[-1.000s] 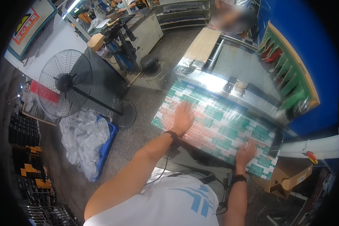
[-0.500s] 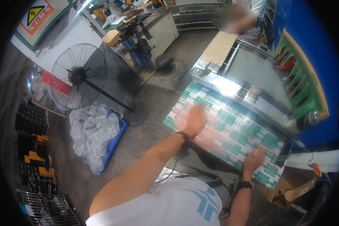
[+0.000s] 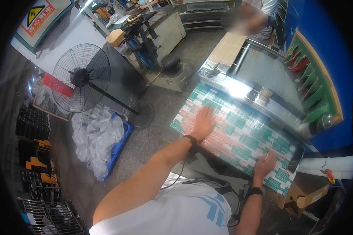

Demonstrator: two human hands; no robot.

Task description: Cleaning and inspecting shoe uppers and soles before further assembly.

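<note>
My left hand (image 3: 204, 120) lies on the worktable top (image 3: 239, 135), which is covered in a green, white and reddish print under a glossy clear film. Its fingers are stretched out, with nothing in them. Toward the right end of the same top rests my right hand (image 3: 265, 164), its fingers curled closed around a thin pen-like tool (image 3: 270, 145). The tool's narrow tip points away from me; its exact kind is too small to make out. To the right of that hand lies a dark flat rectangular object (image 3: 296, 159).
A machine with a metal bed (image 3: 262, 74) adjoins the table's far side. A standing fan (image 3: 80, 77) and a blue tray (image 3: 119, 145) heaped with clear plastic are at left. An open cardboard box (image 3: 302, 194) sits below right. Another person (image 3: 268, 11) is at the far end.
Both hands stay in nearly the same places on the table. The view has shifted very slightly.
</note>
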